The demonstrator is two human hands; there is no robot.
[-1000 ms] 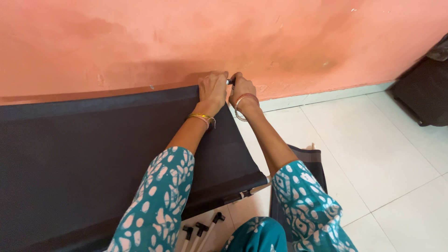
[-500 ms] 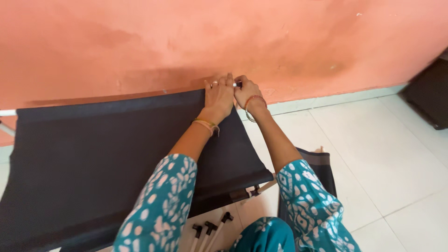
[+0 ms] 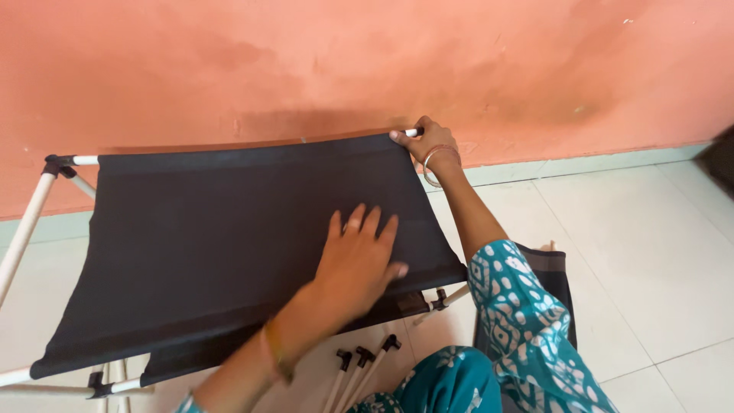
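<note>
With the left hand [image 3: 359,256] spread flat on the black fabric panel [image 3: 229,229] at centre and the right hand [image 3: 428,141] pinching the white rod end [image 3: 414,132] at one o'clock, uneven pressure could likely pull the sleeve off.

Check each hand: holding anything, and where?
Right hand grips the white rod end at the black fabric panel's far corner. Left hand lies flat on the fabric, holding nothing.
</note>
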